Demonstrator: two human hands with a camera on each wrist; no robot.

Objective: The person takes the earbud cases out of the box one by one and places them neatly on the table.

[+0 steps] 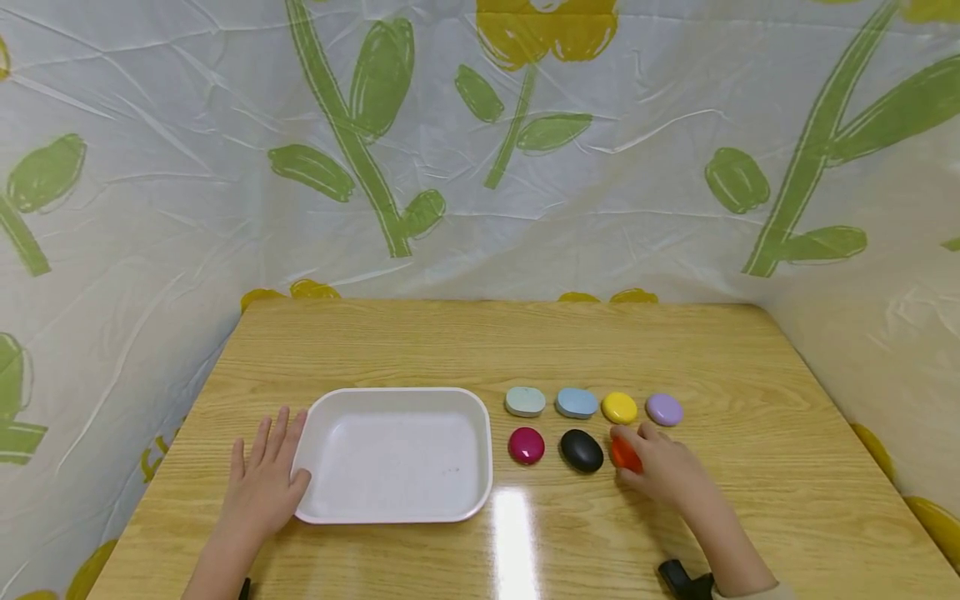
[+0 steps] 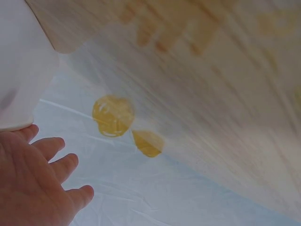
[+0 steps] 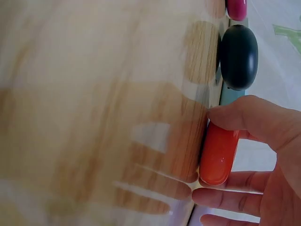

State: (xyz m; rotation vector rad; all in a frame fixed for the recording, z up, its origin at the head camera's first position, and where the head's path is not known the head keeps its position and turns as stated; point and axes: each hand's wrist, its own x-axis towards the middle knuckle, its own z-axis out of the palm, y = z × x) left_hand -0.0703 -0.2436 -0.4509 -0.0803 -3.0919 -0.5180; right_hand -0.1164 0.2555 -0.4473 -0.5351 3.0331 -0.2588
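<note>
My right hand holds a glossy orange-red rounded disc between thumb and fingers, at the right end of the front row on the table. To its left lie a black oval piece and a magenta round piece. Behind them sit a pale green piece, a light blue piece, a yellow disc and a lilac disc. My left hand, fingers straight and spread, rests at the left side of a white rectangular tray, touching its rim.
The wooden table ends at a back edge in front of a white sheet with printed flowers and leaves. More sheet hangs on both sides. A black object is by the right wrist. Light glares off the tabletop right of the tray.
</note>
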